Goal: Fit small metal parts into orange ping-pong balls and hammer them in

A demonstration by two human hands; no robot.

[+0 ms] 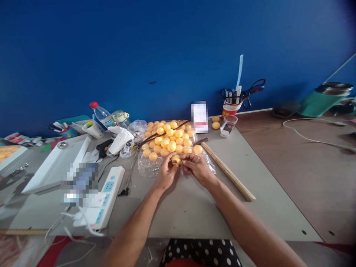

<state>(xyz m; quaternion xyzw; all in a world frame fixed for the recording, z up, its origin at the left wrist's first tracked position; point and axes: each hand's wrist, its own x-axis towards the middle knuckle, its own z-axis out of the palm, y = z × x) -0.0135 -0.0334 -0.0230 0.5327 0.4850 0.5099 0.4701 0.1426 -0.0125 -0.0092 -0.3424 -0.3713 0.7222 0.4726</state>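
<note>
An orange ping-pong ball (176, 160) with a dark mark or strip on its front is held up over the near edge of a clear plastic bag. Thumb and fingers of my left hand (166, 172) close on its left side. My right hand (198, 167) is pinched at the ball's right side; whatever is between its fingertips is too small to make out. Just beyond both hands lies a heap of orange ping-pong balls (171, 147) on the bag (147, 165). Thin black strips (152, 137) lie across the heap.
Right of the bag is a hammer (226, 170) with a wooden handle. Behind stand a cup of tools (231, 108) and a small clear box (228, 126). To the left are a power strip (110, 193), a glue gun (104, 148), a white tray (59, 163) and a bottle (102, 114).
</note>
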